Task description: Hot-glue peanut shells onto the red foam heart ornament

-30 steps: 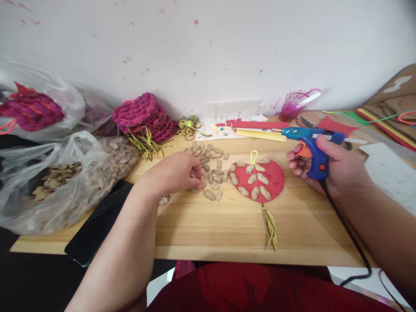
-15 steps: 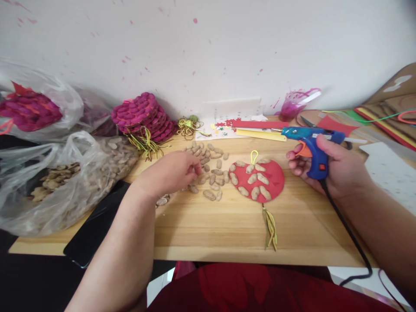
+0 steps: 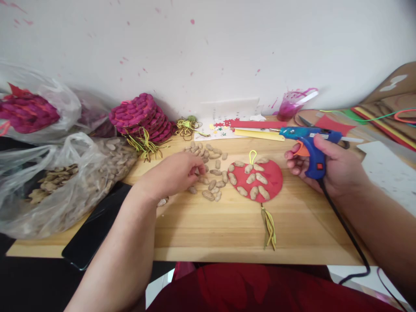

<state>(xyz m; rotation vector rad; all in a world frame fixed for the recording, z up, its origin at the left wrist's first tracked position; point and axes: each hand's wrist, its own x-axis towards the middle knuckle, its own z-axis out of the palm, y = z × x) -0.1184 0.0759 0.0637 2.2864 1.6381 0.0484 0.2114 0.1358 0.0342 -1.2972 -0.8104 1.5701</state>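
Loose peanuts in their shells (image 3: 208, 195) lie spread over the middle of the wooden table. My left hand (image 3: 173, 173) is among them, thumb and fingers bent together low over the pile; whatever is between the fingertips is hidden. In my right hand (image 3: 338, 167) is a blue glue gun (image 3: 315, 149), its nozzle pointing left and a fingertip near the orange trigger. Between my hands lies a round red disc (image 3: 274, 175) with several peanuts on its left and middle parts. It has a yellow loop (image 3: 252, 156) at the top and a yellow-green tassel (image 3: 269, 227) below.
A stack of magenta peanut-covered discs (image 3: 139, 115) stands at the back left. Plastic bags of peanuts (image 3: 107, 171) and a black phone (image 3: 94, 225) are at the left. A cup with magenta paint (image 3: 289, 106) stands by the wall. The glue gun's cord (image 3: 346, 229) hangs over the front edge.
My left hand has shifted slightly to the right and down over the peanuts, its fingers more bent together. The glue gun and the disc stay in place; the view has tilted slightly.
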